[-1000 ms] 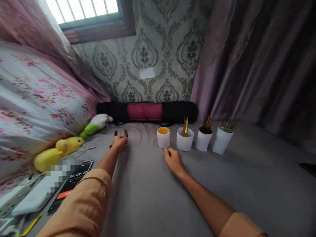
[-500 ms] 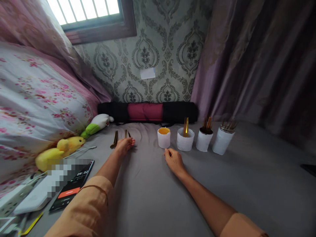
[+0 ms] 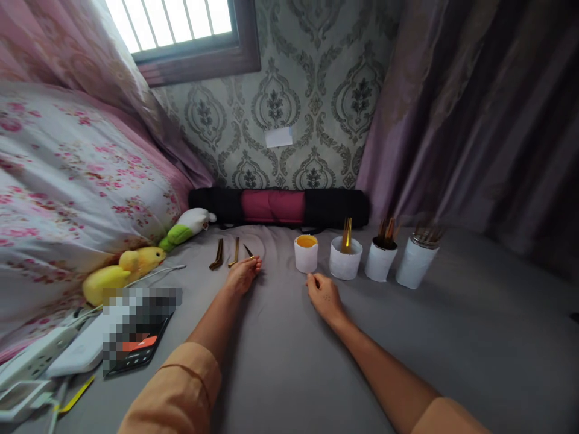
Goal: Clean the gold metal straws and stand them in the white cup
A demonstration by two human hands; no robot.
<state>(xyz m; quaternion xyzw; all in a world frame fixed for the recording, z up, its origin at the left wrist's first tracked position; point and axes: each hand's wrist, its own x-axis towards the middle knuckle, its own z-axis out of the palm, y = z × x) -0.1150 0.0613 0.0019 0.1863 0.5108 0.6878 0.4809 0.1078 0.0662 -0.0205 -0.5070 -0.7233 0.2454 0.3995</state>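
My left hand [image 3: 244, 274] is over the grey sheet, its fingers closed on the handle end of a small gold knife [image 3: 248, 249] whose thin dark blade points up and away. Just left of it lie a gold utensil [image 3: 235, 252] and a small bunch of gold utensils [image 3: 218, 254]; their exact kinds are too small to tell. My right hand [image 3: 324, 294] rests loosely curled, with nothing visible in it, right in front of a white-wrapped cup [image 3: 306, 256] with an orange-yellow inside. A wider white-wrapped cup [image 3: 345, 265] beside that holds upright gold utensils [image 3: 347, 235].
Farther right stand two more white-wrapped containers [image 3: 380, 264] [image 3: 416, 265] with metal utensils. A black and maroon roll [image 3: 274, 207] lies along the wall. At left are plush toys [image 3: 106, 286], a cable, a power strip [image 3: 34, 360], a white power bank [image 3: 75, 355] and a phone [image 3: 140, 355].
My left hand has shifted right and nearer, uncovering the gold utensils and coming to the knife's handle. My right hand stays by the cup. The whole view has shifted slightly.
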